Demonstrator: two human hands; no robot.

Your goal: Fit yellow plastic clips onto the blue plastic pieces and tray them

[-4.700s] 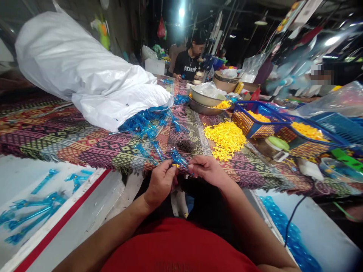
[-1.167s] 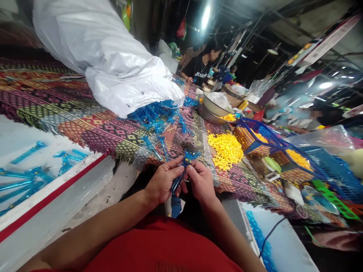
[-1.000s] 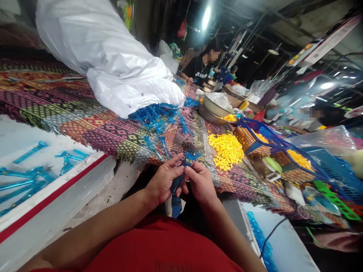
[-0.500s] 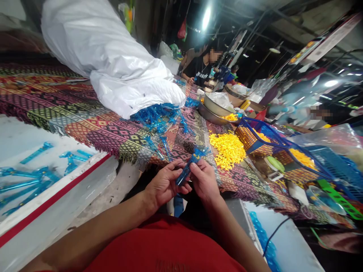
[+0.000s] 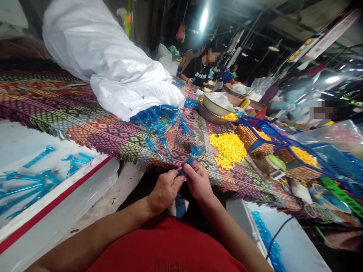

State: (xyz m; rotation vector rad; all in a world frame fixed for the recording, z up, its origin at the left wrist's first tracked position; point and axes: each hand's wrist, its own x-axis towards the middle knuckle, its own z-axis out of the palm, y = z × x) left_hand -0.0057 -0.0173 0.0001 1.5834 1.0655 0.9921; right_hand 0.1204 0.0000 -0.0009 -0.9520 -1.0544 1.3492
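Both my hands meet over the table's near edge on one translucent blue plastic piece (image 5: 195, 151), a tube with a flared end and a bit of yellow inside. My left hand (image 5: 166, 189) is closed round its lower end, thumb and fingers pinching. With thumb and fingers, my right hand (image 5: 198, 180) grips it just below the flared end. The lower part of the piece is mostly hidden by my fingers. Right of my hands lies a heap of small yellow plastic parts (image 5: 228, 149). More blue pieces (image 5: 159, 121) spill from a white sack (image 5: 136, 87) beyond.
A patterned cloth (image 5: 93, 128) covers the table. Blue baskets (image 5: 283, 151) with yellow parts and metal bowls (image 5: 212, 111) stand at the right. White foam boxes hold blue pieces at the left (image 5: 36, 181) and lower right (image 5: 266, 234). A person (image 5: 198, 71) sits across the table.
My left fingers, looser and partly spread before, have closed round the lower end of the blue piece. Both hands have shifted slightly left.
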